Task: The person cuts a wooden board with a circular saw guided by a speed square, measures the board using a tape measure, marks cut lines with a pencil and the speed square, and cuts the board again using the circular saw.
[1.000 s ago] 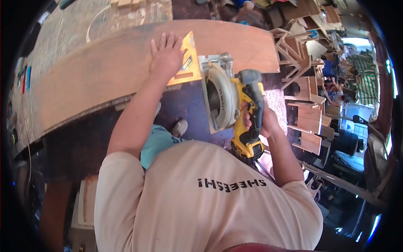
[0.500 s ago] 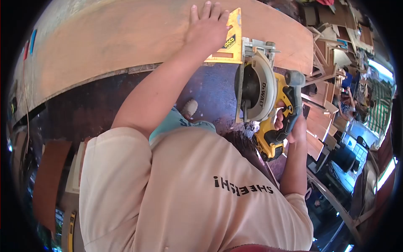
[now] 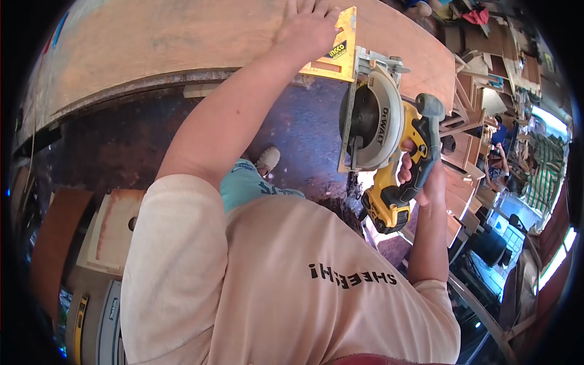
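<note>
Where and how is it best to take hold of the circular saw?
I would grip the circular saw by its black handle, from the right, as the right hand does: it is long, slim and apart from the blade.

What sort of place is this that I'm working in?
Most likely a woodworking shop: the right hand grips a circular saw at a broad wooden board, a yellow square lies on the board, and wooden panels crowd the area beyond.
</note>
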A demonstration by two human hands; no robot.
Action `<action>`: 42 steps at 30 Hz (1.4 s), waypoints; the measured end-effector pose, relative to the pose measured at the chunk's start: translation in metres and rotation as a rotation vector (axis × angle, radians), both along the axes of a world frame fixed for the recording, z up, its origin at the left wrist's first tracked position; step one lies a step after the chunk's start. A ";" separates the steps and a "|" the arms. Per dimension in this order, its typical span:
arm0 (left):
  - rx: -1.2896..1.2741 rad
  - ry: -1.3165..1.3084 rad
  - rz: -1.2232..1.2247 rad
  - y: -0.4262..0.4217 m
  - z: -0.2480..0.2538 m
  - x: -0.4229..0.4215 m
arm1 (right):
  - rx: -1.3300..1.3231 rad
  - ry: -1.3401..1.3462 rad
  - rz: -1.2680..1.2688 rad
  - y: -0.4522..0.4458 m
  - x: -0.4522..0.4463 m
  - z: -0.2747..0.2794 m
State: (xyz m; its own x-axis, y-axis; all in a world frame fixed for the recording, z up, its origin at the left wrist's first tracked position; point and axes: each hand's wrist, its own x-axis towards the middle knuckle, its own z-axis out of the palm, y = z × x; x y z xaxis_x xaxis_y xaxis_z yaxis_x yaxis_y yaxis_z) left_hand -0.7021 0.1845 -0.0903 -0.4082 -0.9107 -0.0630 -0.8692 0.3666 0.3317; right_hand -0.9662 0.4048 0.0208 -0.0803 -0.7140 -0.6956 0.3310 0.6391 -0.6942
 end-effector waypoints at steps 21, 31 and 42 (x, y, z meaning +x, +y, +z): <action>-0.013 0.029 0.009 -0.002 -0.004 -0.001 | 0.006 0.010 0.040 -0.002 0.002 0.002; -0.097 0.050 0.005 -0.003 -0.020 -0.003 | 0.000 -0.001 0.045 -0.003 0.000 0.001; -0.062 0.051 -0.002 -0.003 -0.017 -0.001 | -0.001 -0.016 0.048 -0.003 0.001 0.002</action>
State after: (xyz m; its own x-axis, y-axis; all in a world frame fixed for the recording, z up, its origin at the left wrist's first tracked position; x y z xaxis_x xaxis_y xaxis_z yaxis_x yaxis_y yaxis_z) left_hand -0.7033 0.1813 -0.1078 -0.4109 -0.9116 0.0147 -0.8512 0.3893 0.3519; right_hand -0.9652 0.4021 0.0224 -0.0345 -0.7173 -0.6959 0.3114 0.6539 -0.6895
